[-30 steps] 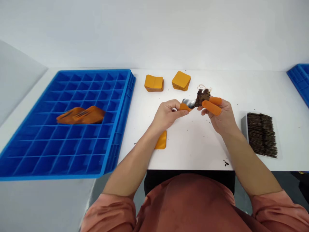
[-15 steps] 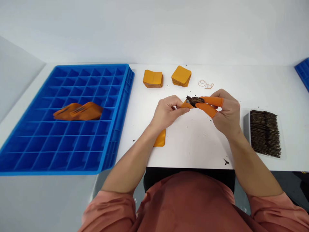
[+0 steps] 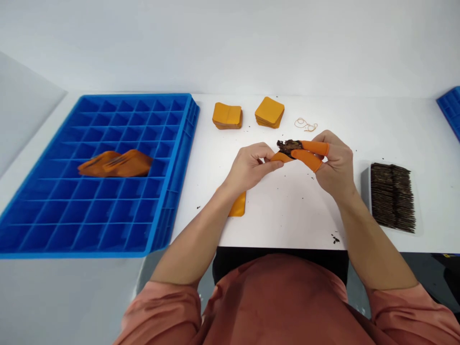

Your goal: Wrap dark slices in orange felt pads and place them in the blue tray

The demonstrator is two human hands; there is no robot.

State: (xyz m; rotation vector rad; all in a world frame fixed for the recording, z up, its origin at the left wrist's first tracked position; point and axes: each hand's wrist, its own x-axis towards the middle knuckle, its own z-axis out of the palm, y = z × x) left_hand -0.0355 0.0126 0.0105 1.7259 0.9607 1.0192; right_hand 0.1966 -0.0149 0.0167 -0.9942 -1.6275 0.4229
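My left hand (image 3: 251,165) pinches a small orange pouch (image 3: 282,157) between thumb and fingers, above the white table. Orange finger cots cover the thumb and a finger of my right hand (image 3: 332,160). They are closed on a dark brown, crumbly, flaky piece (image 3: 288,146) at the pouch's upper edge. How far the piece sits inside the pouch is hidden. Under my left forearm lies another orange pouch (image 3: 237,206), partly covered. A stack of folded orange pouches (image 3: 227,115) and a stack of square orange ones (image 3: 269,111) lie beyond my hands.
On the left stands a blue compartment tray (image 3: 111,211) with several orange pouches (image 3: 122,164) in it. A clear box (image 3: 365,189) with rows of thin dark pieces (image 3: 392,196) is at right. Thin string (image 3: 305,125) and dark crumbs (image 3: 335,238) lie on the table (image 3: 273,230).
My right fingers have tilted slightly and shifted a little left with the dark piece, and more of it shows above the pouch. My left hand has hardly moved.
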